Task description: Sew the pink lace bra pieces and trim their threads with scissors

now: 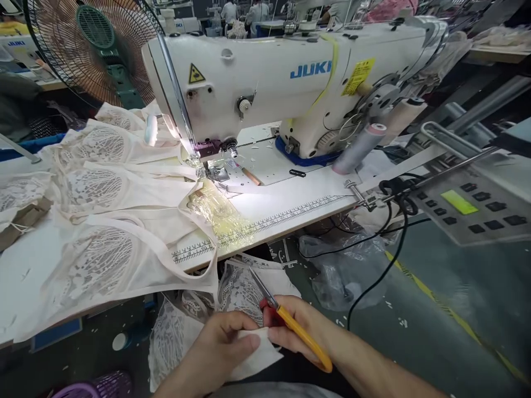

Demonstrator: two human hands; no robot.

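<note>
Bench (286, 193): is stretching from eight to three o'clock about the view's centre, a printed ruler (265, 220) running along its near edge.
Machine (249, 72): is standing on the bench from eleven to two, its lit needle end facing ten.
Bras (99, 254): are lying spread over the bench at nine, white with lace cups, the nearest one's strap looping past the near edge.
Fan (95, 33): is standing behind the bras, at ten.
Panel (473, 210): is sitting at three, its small screen showing yellow-green.
Bag (344, 271): is lying crumpled below the bench, at four, clear plastic.
Lace (240, 287): is showing below the near edge, between six and seven.
Left hand (224, 342): is reaching in at half past six, its grip pinching white cloth (257, 359) between thumb and fingers.
Right hand (307, 316): is reaching in at half past five, its grip holding scissors (305, 337) while the fingertips are meeting the cloth's edge.
Scissors: are lying across the right hand, blades pointing to eleven, orange handle to five.
Cloth: is resting between both hands at six, a corner pointing to four.
Tool (251, 176): is lying near the needle, just off centre at eleven, wooden-handled.
</note>
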